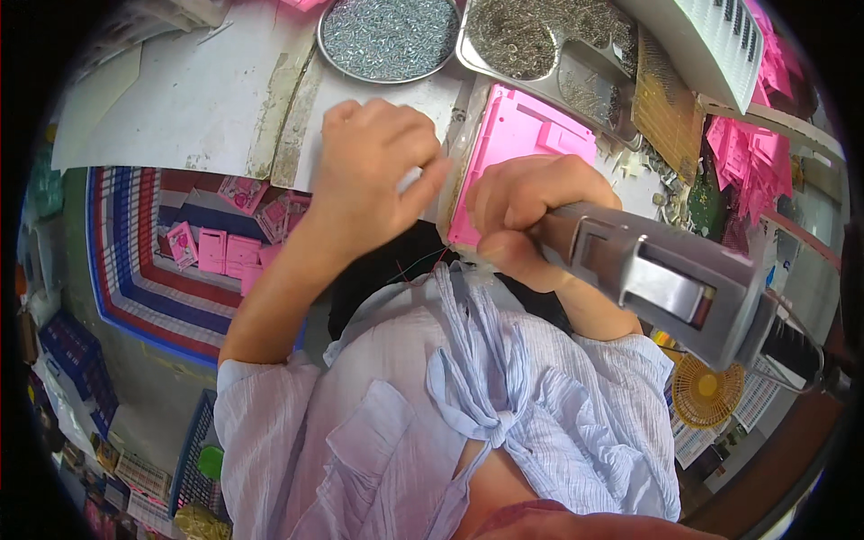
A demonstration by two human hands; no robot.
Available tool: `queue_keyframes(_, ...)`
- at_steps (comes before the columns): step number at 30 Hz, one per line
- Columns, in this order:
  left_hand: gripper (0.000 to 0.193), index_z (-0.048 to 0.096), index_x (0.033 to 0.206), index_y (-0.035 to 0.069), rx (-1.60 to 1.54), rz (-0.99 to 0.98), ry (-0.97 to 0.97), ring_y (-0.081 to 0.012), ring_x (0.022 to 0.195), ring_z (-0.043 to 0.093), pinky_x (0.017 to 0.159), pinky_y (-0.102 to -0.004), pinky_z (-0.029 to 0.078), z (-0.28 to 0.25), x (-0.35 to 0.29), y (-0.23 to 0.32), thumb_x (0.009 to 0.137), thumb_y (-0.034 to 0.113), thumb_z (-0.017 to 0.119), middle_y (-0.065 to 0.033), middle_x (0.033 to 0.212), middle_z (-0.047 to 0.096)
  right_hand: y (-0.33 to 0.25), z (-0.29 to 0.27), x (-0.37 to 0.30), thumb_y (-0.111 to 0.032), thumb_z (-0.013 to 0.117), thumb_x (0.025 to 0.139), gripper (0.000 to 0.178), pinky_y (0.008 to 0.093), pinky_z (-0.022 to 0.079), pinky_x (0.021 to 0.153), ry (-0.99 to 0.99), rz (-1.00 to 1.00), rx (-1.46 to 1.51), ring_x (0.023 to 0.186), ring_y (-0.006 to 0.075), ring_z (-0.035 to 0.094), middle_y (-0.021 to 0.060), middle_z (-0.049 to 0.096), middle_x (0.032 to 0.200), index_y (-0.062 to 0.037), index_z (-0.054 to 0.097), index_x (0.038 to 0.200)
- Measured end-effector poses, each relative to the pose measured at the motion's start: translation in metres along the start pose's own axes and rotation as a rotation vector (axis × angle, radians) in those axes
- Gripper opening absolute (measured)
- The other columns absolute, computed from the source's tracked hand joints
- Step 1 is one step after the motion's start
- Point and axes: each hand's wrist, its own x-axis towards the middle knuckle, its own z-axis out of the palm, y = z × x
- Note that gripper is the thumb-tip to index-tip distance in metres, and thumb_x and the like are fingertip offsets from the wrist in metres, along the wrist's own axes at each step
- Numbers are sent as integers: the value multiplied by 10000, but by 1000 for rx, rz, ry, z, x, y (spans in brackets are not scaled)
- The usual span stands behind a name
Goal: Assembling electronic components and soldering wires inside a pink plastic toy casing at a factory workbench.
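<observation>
My right hand [544, 211] is wrapped round the front end of a grey electric screwdriver [661, 270], whose body slants out toward the lower right. Its tip is hidden behind my fingers. Under and beyond that hand lies a flat pink plastic part [517, 126] on the worktable. My left hand [378, 166] is raised over the table edge, left of the pink part, with fingers curled and the thumb close to the forefinger. Whatever it may pinch is hidden. Just beyond it stands a round metal tray of small silvery metal pieces [389, 38].
A metal tray [468, 56] of brownish small hardware stands at the far right, with loose metal bits beside it. At the left, a striped basket [162, 310] holds pink plastic pieces [227, 252]. More pink parts [751, 157] pile up at right, near a yellow fan [708, 390].
</observation>
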Motion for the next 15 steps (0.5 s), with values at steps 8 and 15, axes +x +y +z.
queue_keyframes(8, 177, 724, 925, 137, -95, -31, 15, -165, 901, 628, 908, -428, 336, 15, -29, 31, 764, 132, 798, 42, 966, 712, -6, -4, 11, -86, 808, 895, 296, 333, 505, 580, 87, -140, 286, 600, 168, 585, 52, 605, 713, -71, 538, 1015)
queue_keyframes(15, 143, 713, 855, 135, -97, 36, 51, -151, 847, 621, 882, -416, 332, 11, -29, 37, 748, 140, 809, 47, 899, 708, -17, -3, 7, -19, 800, 881, 337, 347, 540, 637, 35, -176, 425, 656, 179, 617, 86, 627, 755, -49, 522, 1068)
